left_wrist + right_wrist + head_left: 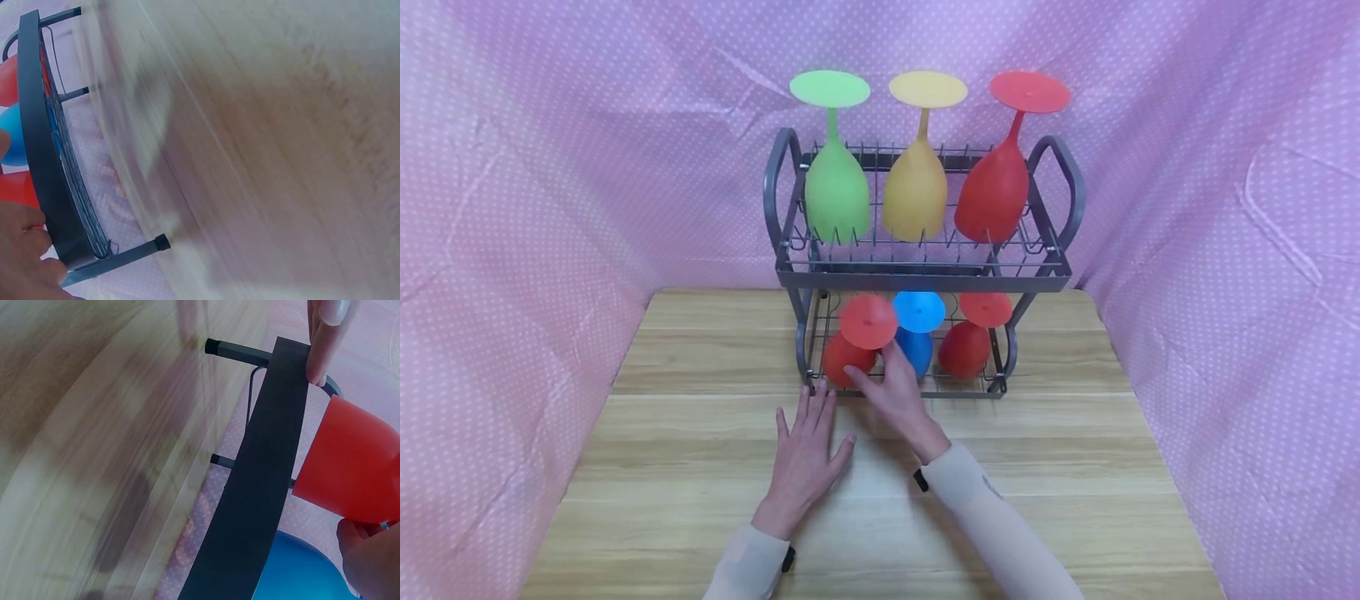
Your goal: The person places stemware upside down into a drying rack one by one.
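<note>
My right hand (901,396) grips the left red plastic goblet (848,360) on the lower tier of a two-tier dish rack (925,279). That goblet is upside down, its round foot (868,322) facing up; in the right wrist view my fingers lie against the red bowl (356,462). Beside it stand an upturned blue goblet (919,312), partly behind my fingers, and another red goblet (966,350). My left hand (805,462) has its fingers spread and straight, the tips at the rack's lower front-left corner. In the left wrist view they touch the dark front bar (53,144).
On the upper tier, green (837,192), yellow (915,192) and red goblets (994,192) stand upside down. Curved handles (1072,187) rise at both rack sides. The rack stands at the back of a wood-grain table (1060,467), with pink dotted cloth (1225,208) around it.
</note>
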Motion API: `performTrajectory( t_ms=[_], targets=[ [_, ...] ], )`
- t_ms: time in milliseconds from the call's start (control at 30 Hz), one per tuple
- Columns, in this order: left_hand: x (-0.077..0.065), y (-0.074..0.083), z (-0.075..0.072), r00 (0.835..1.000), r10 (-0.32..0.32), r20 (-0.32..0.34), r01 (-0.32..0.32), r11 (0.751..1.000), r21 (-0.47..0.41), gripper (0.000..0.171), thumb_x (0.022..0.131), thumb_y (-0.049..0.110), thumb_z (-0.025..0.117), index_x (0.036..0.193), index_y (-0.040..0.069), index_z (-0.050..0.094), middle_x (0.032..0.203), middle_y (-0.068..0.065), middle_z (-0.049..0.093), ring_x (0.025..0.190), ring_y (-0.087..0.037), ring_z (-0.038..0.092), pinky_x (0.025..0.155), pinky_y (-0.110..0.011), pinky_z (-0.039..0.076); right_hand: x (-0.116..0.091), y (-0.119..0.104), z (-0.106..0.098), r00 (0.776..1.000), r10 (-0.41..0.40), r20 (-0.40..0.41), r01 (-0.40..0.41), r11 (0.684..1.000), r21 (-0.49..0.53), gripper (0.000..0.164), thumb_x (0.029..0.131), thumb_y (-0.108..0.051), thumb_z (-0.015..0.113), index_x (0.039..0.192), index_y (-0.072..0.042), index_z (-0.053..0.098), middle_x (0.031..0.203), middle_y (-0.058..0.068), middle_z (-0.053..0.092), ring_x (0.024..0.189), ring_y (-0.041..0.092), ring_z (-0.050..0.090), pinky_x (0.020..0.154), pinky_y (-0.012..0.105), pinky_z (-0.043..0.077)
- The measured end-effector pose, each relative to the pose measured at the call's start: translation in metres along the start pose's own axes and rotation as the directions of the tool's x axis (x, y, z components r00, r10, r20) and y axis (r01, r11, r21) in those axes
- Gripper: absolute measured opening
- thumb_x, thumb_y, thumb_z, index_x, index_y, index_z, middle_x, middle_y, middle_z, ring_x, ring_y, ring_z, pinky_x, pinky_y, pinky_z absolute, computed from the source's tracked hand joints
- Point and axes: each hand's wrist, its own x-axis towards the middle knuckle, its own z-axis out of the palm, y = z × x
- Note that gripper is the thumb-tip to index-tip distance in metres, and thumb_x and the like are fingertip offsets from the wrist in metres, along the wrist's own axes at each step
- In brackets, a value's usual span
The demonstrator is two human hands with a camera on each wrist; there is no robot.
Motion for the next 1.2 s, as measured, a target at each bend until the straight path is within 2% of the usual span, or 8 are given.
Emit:
performTrajectory(
  t_ms=[300, 633, 867, 1200],
  targets=[
    [0.001, -0.001, 0.000, 0.999, -0.013, 0.034, 0.014, 1.000, -0.005, 0.078, 0.097, 0.048, 0.063, 0.159, 0.007, 0.039, 0.170, -0.009, 0.025, 0.159, -0.035, 0.012, 0.116, -0.078, 0.012, 0.010, 0.005, 0.012, 0.997, 0.064, 0.031, -0.062, 0.996, -0.056, 0.074, 0.092, -0.017, 0.080, 0.155, -0.018, 0.039, 0.152, 0.005, 0.051, 0.143, 0.025, 0.047, 0.112, 0.051, 0.045],
    [0.002, -0.002, 0.000, 1.000, 0.002, 0.019, -0.002, 1.000, 0.005, 0.078, 0.096, 0.047, 0.065, 0.159, 0.008, 0.041, 0.169, -0.010, 0.029, 0.158, -0.035, 0.015, 0.114, -0.078, 0.018, 0.019, 0.011, 0.020, 0.993, 0.111, 0.037, -0.106, 0.988, -0.115, 0.071, 0.091, -0.015, 0.081, 0.151, -0.019, 0.043, 0.148, 0.004, 0.055, 0.137, 0.025, 0.052, 0.108, 0.046, 0.050],
    [0.004, -0.002, 0.000, 1.000, 0.001, 0.025, 0.000, 1.000, -0.013, 0.077, 0.097, 0.047, 0.064, 0.159, 0.007, 0.041, 0.170, -0.009, 0.026, 0.158, -0.034, 0.014, 0.115, -0.078, 0.014, 0.022, 0.013, 0.021, 0.987, 0.156, 0.040, -0.150, 0.981, -0.126, 0.070, 0.092, -0.017, 0.080, 0.152, -0.018, 0.043, 0.149, 0.005, 0.054, 0.137, 0.026, 0.052, 0.108, 0.048, 0.050],
    [0.005, -0.003, 0.001, 1.000, 0.002, 0.023, -0.002, 1.000, -0.008, 0.077, 0.096, 0.047, 0.065, 0.159, 0.008, 0.041, 0.169, -0.008, 0.027, 0.158, -0.034, 0.015, 0.115, -0.078, 0.018, 0.024, 0.018, 0.025, 0.973, 0.226, 0.043, -0.219, 0.967, -0.129, 0.074, 0.094, -0.024, 0.078, 0.157, -0.017, 0.039, 0.152, 0.006, 0.052, 0.137, 0.028, 0.052, 0.105, 0.049, 0.052]
  ],
)
